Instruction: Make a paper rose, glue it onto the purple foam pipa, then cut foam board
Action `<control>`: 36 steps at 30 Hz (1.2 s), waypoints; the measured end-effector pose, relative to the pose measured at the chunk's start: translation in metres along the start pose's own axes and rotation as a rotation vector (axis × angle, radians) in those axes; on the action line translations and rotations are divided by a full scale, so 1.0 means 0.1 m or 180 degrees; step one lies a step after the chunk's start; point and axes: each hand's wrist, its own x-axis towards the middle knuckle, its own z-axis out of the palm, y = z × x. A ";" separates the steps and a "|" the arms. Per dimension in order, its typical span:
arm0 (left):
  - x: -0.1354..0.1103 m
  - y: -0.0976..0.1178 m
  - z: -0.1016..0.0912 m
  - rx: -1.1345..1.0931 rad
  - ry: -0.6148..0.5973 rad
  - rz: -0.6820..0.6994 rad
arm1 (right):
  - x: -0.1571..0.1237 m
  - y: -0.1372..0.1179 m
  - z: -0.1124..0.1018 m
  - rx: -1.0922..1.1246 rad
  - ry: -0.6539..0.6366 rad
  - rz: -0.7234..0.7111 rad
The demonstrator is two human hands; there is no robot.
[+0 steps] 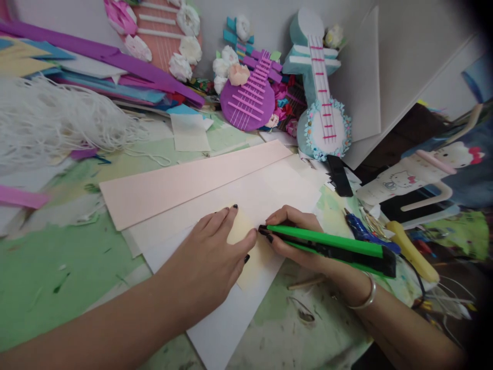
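My left hand [208, 257] lies fingers outstretched on a small pale yellow paper piece [252, 267], which it partly covers. Under that piece is a white sheet [227, 329] on the table. My right hand [296, 236], a bangle at its wrist, grips a green and black utility knife [327, 240] close to its black tip. The tip points left and is beside my left thumb, over the pale yellow piece; the blade itself I cannot make out. Just beyond both hands lies a long pale pink strip [192, 185] on another pale sheet.
Along the back stand a purple toy instrument [248, 103] and a light blue one [308, 128]. White string [57, 118] is heaped at the left. On the right are a tumbler [408, 174], a blue tool [364, 231] and a yellow object [412, 249] on the green-stained table [96, 272].
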 end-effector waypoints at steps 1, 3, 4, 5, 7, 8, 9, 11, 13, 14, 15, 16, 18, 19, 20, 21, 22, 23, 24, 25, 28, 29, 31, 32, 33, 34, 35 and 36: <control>0.00 0.00 0.00 -0.0001 -0.0003 -0.0001 | -0.01 0.00 0.00 0.0013 -0.0005 0.0012; 0.00 0.00 -0.01 -0.0003 -0.0007 -0.0018 | -0.02 -0.01 -0.01 0.0051 0.0008 0.0039; 0.00 0.00 -0.01 -0.0008 -0.0018 -0.0023 | -0.02 -0.01 -0.01 0.0071 0.0030 0.0050; 0.00 0.00 -0.01 -0.0015 -0.0038 -0.0020 | -0.03 -0.02 -0.01 0.0080 0.0048 0.0054; 0.01 0.00 -0.01 -0.0024 -0.0083 -0.0002 | -0.04 -0.02 -0.01 0.0062 0.0064 0.0056; 0.01 0.01 -0.01 -0.0022 -0.0091 0.0005 | -0.04 -0.02 -0.01 0.0040 0.0066 0.0063; 0.01 0.01 -0.01 -0.0014 -0.0094 0.0008 | -0.04 -0.02 0.00 0.0017 0.0065 0.0073; 0.01 0.01 -0.01 0.0002 -0.0088 0.0008 | -0.05 -0.02 0.00 -0.0011 0.0069 0.0078; 0.01 0.01 -0.01 0.0007 -0.0066 0.0011 | -0.06 -0.01 0.01 -0.0015 0.0081 0.0063; 0.01 0.00 -0.01 0.0005 -0.0060 0.0013 | -0.07 0.00 0.01 -0.0027 0.0081 0.0055; 0.01 0.00 -0.01 0.0002 -0.0054 0.0016 | -0.07 0.00 0.01 -0.0048 0.0076 0.0062; 0.01 0.00 -0.01 0.0001 -0.0051 0.0024 | -0.08 0.01 0.01 -0.0072 0.0083 0.0070; 0.01 0.00 -0.01 0.0007 -0.0063 0.0032 | -0.10 0.03 0.01 -0.0106 0.0102 0.0086; 0.01 0.00 -0.01 0.0012 -0.0071 0.0034 | -0.11 0.03 0.01 -0.0105 0.0114 0.0083; 0.01 0.00 -0.01 0.0018 -0.0075 0.0034 | -0.11 0.04 0.01 -0.0092 0.0114 0.0072; 0.01 0.00 -0.02 0.0025 -0.0078 0.0030 | -0.11 0.04 0.01 -0.0074 0.0106 0.0051; 0.01 0.00 -0.02 0.0030 -0.0081 0.0025 | -0.12 0.04 0.01 -0.0060 0.0093 0.0025; 0.01 0.00 -0.02 0.0035 -0.0081 0.0024 | -0.12 0.04 0.01 -0.0051 0.0075 0.0008; 0.01 0.00 -0.02 0.0036 -0.0085 0.0022 | -0.12 0.04 0.01 -0.0047 0.0062 -0.0006; 0.01 0.00 -0.02 0.0034 -0.0087 0.0022 | -0.12 0.04 0.01 -0.0048 0.0052 -0.0011; 0.01 0.00 -0.01 0.0004 -0.0110 0.0043 | -0.13 0.05 0.01 -0.0070 0.0094 -0.0009; 0.01 -0.01 -0.01 -0.0006 -0.0114 0.0051 | -0.14 0.06 0.01 -0.0068 0.0095 -0.0014; 0.00 -0.01 -0.01 -0.0020 -0.0098 0.0056 | -0.14 0.07 0.02 -0.0039 0.0054 -0.0042; 0.00 -0.01 -0.01 -0.0025 -0.0090 0.0049 | -0.15 0.07 0.01 -0.0020 0.0020 -0.0058; 0.00 -0.01 -0.01 -0.0029 -0.0081 0.0040 | -0.15 0.07 0.01 -0.0008 -0.0002 -0.0066; 0.00 -0.01 -0.01 -0.0037 -0.0078 0.0033 | -0.16 0.07 0.00 -0.0010 -0.0003 -0.0069; 0.00 0.00 -0.01 -0.0046 -0.0082 0.0028 | -0.16 0.07 0.00 -0.0024 0.0021 -0.0071; 0.00 0.00 -0.01 -0.0055 -0.0085 0.0023 | -0.17 0.06 -0.01 -0.0040 0.0043 -0.0069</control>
